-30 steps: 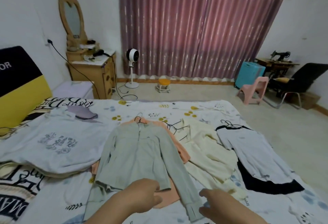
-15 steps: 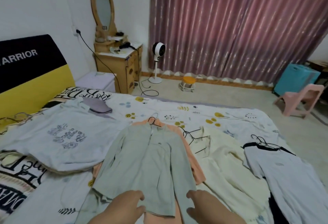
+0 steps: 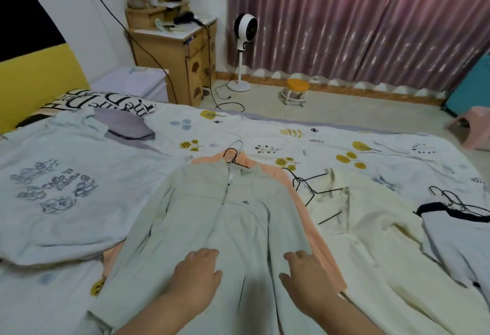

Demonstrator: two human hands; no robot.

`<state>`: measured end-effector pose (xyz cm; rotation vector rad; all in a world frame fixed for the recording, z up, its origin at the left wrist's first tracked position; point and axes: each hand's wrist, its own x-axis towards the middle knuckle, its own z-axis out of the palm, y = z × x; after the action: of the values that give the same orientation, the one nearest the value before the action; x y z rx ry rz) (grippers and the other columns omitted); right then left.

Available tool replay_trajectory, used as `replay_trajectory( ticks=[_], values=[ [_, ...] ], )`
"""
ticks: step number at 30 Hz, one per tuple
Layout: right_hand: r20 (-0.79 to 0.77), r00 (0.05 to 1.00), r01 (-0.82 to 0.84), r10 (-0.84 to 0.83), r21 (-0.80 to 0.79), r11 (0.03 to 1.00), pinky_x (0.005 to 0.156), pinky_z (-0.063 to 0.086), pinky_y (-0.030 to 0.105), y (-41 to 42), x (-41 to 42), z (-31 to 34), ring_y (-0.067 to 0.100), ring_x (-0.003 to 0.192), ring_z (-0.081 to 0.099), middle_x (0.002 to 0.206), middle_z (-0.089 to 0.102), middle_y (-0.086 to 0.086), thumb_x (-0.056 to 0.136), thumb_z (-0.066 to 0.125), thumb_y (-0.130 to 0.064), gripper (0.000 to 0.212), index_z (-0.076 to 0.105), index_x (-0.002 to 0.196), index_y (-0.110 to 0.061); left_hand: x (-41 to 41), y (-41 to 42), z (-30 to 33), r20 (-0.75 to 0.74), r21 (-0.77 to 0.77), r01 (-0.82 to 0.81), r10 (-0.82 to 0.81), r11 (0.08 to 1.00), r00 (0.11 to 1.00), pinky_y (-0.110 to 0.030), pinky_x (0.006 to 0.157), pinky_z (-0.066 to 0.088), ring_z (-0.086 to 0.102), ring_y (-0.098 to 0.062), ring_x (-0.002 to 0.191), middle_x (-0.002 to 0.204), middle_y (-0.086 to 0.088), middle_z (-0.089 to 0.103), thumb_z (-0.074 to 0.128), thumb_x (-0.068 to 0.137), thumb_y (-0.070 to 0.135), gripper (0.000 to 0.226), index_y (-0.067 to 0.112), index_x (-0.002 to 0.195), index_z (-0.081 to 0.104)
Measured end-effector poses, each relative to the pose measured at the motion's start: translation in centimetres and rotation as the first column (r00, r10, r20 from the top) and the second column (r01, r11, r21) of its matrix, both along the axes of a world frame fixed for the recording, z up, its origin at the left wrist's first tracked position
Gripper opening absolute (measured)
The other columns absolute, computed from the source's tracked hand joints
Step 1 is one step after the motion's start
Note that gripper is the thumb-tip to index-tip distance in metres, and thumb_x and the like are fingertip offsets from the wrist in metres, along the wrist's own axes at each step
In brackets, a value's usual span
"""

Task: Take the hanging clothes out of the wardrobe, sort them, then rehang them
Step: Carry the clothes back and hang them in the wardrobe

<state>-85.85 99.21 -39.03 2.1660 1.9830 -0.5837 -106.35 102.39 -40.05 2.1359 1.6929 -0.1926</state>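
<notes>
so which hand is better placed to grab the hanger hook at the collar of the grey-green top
Left, marginally. Both hands rest flat low on the grey-green top, but the left hand lies almost straight below the hanger hook, while the right hand sits off toward the peach top.

I am looking into a bedroom in someone's home. A wide bed (image 3: 344, 133) with a white sheet printed with small yellow and blue motifs fills most of my view, backed by a black and yellow headboard (image 3: 34, 51). Clothes on wire hangers, among them a pale green jacket (image 3: 212, 215), lie spread across it. Against the far wall stands a wooden dressing table (image 3: 172, 43) with a mirror and a hair dryer (image 3: 187, 16) on top. A standing fan (image 3: 245, 29) sits on the floor before long pink curtains (image 3: 358, 16), with a small orange stool (image 3: 297, 90) close by.
</notes>
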Motion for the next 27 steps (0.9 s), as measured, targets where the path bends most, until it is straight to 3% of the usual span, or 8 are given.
replay_trajectory(
  ticks=[8,10,15,18,20,23,25,27],
  values=[
    [0.113,0.993,0.002,-0.023,0.182,0.983,0.103,0.032,0.032,10.5,3.1,-10.0,0.023,0.132,0.031,0.143,0.032,0.007,0.098,0.020,-0.037,0.048,0.028,0.140,-0.016,3.4,11.4,-12.4,-0.080,0.167,-0.050,0.064,0.985,0.995,-0.039,0.117,0.005,-0.001,-0.018,0.146,0.159,0.000,-0.003,0.024,0.100,0.039,0.055,0.024,0.150,0.004],
    [0.100,0.992,0.050,-0.072,0.207,0.977,0.104,0.030,0.033,13.2,4.0,-11.5,0.024,0.135,0.027,0.146,0.028,0.007,0.100,0.026,-0.037,0.048,0.025,0.142,-0.016,3.9,14.2,-14.9,-0.068,0.216,-0.059,0.075,0.975,0.995,-0.042,0.117,0.001,-0.006,-0.020,0.146,0.158,0.000,-0.007,0.021,0.100,0.042,0.056,0.026,0.150,0.000],
    [0.090,0.989,0.089,-0.115,0.254,0.963,0.103,0.031,0.038,19.7,5.5,-14.0,0.028,0.136,0.027,0.146,0.027,0.011,0.099,0.035,-0.038,0.048,0.030,0.140,-0.014,4.1,17.9,-21.0,-0.053,0.192,-0.074,0.085,0.979,0.995,-0.045,0.116,-0.007,-0.012,-0.020,0.145,0.158,0.001,-0.013,0.012,0.097,0.052,0.059,0.030,0.149,-0.007],
    [0.098,0.991,0.057,-0.087,0.281,0.958,0.103,0.030,0.039,22.7,5.7,-15.4,0.028,0.137,0.025,0.147,0.026,0.012,0.099,0.035,-0.036,0.047,0.031,0.139,-0.013,4.0,17.5,-23.6,0.034,0.260,-0.119,0.114,0.958,0.993,-0.041,0.116,-0.008,-0.009,-0.017,0.145,0.158,0.005,-0.010,-0.011,0.080,0.060,0.073,0.033,0.148,-0.005],
    [0.098,0.992,0.047,-0.080,0.302,0.952,0.105,0.028,0.040,24.7,5.9,-16.1,0.028,0.139,0.021,0.150,0.021,0.013,0.099,0.033,-0.035,0.048,0.029,0.140,-0.011,4.0,17.5,-24.3,0.077,0.291,-0.138,0.121,0.947,0.990,-0.039,0.116,-0.010,-0.009,-0.015,0.145,0.158,0.007,-0.009,-0.020,0.068,0.055,0.085,0.035,0.148,-0.004],
    [0.086,0.992,0.054,-0.088,0.345,0.937,0.107,0.026,0.043,28.3,6.0,-17.0,0.029,0.140,0.018,0.151,0.020,0.015,0.099,0.034,-0.037,0.051,0.028,0.140,-0.008,3.9,17.8,-24.8,0.111,0.291,-0.160,0.133,0.943,0.985,-0.036,0.113,-0.016,-0.013,-0.013,0.145,0.157,0.010,-0.012,-0.020,0.067,0.053,0.083,0.038,0.147,-0.005],
    [0.082,0.992,0.055,-0.094,0.389,0.919,0.107,0.027,0.046,31.0,6.1,-17.6,0.030,0.140,0.019,0.149,0.023,0.016,0.097,0.037,-0.040,0.053,0.030,0.138,-0.007,3.9,18.1,-25.1,0.100,0.311,-0.159,0.134,0.937,0.986,-0.034,0.111,-0.016,-0.004,-0.014,0.146,0.157,0.010,-0.007,-0.011,0.073,0.052,0.077,0.038,0.148,0.003],
    [0.089,0.991,0.053,-0.097,0.402,0.914,0.111,0.023,0.047,33.3,5.9,-18.0,0.029,0.142,0.014,0.153,0.018,0.015,0.094,0.043,-0.045,0.064,0.025,0.141,-0.007,3.7,18.0,-25.2,0.087,0.318,-0.159,0.138,0.935,0.987,-0.036,0.112,-0.001,0.029,-0.020,0.140,0.153,0.003,0.026,0.014,0.083,0.047,0.064,0.033,0.143,0.032]
  ],
)
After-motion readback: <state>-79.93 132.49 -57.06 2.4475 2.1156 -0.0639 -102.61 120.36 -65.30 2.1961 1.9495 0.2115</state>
